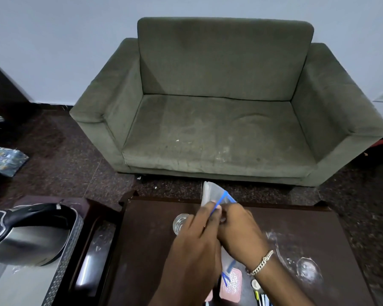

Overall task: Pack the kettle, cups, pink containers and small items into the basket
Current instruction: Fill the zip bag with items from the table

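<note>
While your hands work over the dark table [155,250], the kettle [24,235] already lies on its side in the patterned basket [64,257] at far left, black handle up. Moving right, a clear glass cup [179,224] stands on the table, partly hidden behind your left hand [195,237]. That hand is closed on a clear plastic bag with blue trim [215,194], fingers pinching its lower edge. Your right hand [237,228], bracelet [260,262] at the wrist, presses against the left and grips the same bag. Below your wrists, a pink container [231,283] rests near the table's front edge. Small items [258,290] lie just beside it, too blurred to identify.
</note>
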The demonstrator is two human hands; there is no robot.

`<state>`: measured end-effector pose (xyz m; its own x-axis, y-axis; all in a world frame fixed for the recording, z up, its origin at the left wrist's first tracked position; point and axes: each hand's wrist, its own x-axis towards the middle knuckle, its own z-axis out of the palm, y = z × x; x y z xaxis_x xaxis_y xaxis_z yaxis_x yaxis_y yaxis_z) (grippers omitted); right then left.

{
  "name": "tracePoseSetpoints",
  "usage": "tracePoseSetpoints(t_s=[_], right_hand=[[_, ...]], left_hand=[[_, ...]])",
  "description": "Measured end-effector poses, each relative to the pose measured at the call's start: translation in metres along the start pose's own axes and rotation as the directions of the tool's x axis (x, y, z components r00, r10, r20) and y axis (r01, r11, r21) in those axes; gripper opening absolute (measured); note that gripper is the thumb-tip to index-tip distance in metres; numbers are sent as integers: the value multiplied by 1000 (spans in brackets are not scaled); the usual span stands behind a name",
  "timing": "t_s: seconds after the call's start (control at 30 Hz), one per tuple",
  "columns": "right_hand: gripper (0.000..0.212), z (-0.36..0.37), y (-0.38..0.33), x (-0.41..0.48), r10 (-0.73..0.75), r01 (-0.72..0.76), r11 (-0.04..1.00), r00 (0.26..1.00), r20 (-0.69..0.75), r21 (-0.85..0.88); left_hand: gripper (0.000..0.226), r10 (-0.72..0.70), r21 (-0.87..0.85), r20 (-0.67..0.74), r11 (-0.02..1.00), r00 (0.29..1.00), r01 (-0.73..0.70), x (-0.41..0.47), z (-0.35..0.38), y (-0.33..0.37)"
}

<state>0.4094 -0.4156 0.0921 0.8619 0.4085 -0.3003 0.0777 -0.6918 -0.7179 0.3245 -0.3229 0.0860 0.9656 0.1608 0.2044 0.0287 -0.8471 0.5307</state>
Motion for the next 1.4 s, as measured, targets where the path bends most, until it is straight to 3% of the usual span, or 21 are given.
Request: tracePoseSetpoints(t_s=[0.1,0.17,0.23,0.27,0.3,0.37,0.4,0.47,0.5,0.57,0.63,0.67,0.73,0.8,0.93,1.03,1.13,1.27,1.33,1.4], right_hand=[[24,4,8,9,-5,1,981,1000,-18,-195],[34,4,11,8,106,-107,989,994,-17,-104],[35,21,7,-6,173,-164,978,983,-57,132],[35,39,10,-12,154,-118,983,949,-275,142],[33,48,3,-29,173,-159,983,968,-180,90],[24,72,7,-31,159,-152,987,933,-321,48],[23,85,-3,-29,176,-152,984,899,-401,89],[31,74,-11,-25,140,-131,990,940,-310,51],[31,64,-12,-22,171,-194,978,954,-245,-71],[23,42,-1,9,0,-64,961,973,-232,-268],[24,20,11,34,-91,118,899,992,84,-422],[21,18,13,36,-115,167,851,984,133,-498],[13,26,16,34,-180,222,826,975,129,-518],[19,33,21,20,-276,290,846,956,98,-448],[14,23,34,10,-420,388,863,907,-32,-324],[21,16,30,-4,-392,344,899,908,-148,-272],[30,-9,31,-8,-203,185,977,955,-215,-104],[38,-58,33,-3,-72,68,992,997,-36,-104],[16,-80,36,2,-60,65,976,998,31,-209],[12,-97,42,9,-76,84,954,996,39,-289]], left_hand=[[45,71,24,-8,997,997,-71,-7,2,10],[44,60,28,17,998,998,-60,-12,6,15],[42,70,25,5,997,998,-70,-17,12,20],[41,89,13,14,996,996,-89,-19,15,23],[44,90,9,48,996,995,-90,-21,17,26],[61,57,26,72,998,996,-59,-21,17,29],[56,52,11,31,999,998,-52,-20,16,30],[42,25,-23,-13,999,1000,-25,-16,16,30],[44,-8,-35,-8,999,1000,7,-14,15,27],[49,-70,-4,71,998,995,70,-8,12,19],[54,-115,59,138,992,984,107,-3,9,11],[55,-135,77,139,989,981,125,0,10,5],[53,-184,64,98,982,978,179,3,13,-5],[47,-203,77,70,977,977,197,5,19,-16],[39,-201,114,135,976,970,186,2,30,-33],[38,-235,108,128,969,964,222,-1,30,-40],[28,-245,60,111,969,963,239,2,24,-41],[34,-314,75,117,949,942,307,0,20,-48],[36,-344,101,109,937,933,334,-1,19,-53],[36,-335,112,90,939,938,325,-1,15,-60]])
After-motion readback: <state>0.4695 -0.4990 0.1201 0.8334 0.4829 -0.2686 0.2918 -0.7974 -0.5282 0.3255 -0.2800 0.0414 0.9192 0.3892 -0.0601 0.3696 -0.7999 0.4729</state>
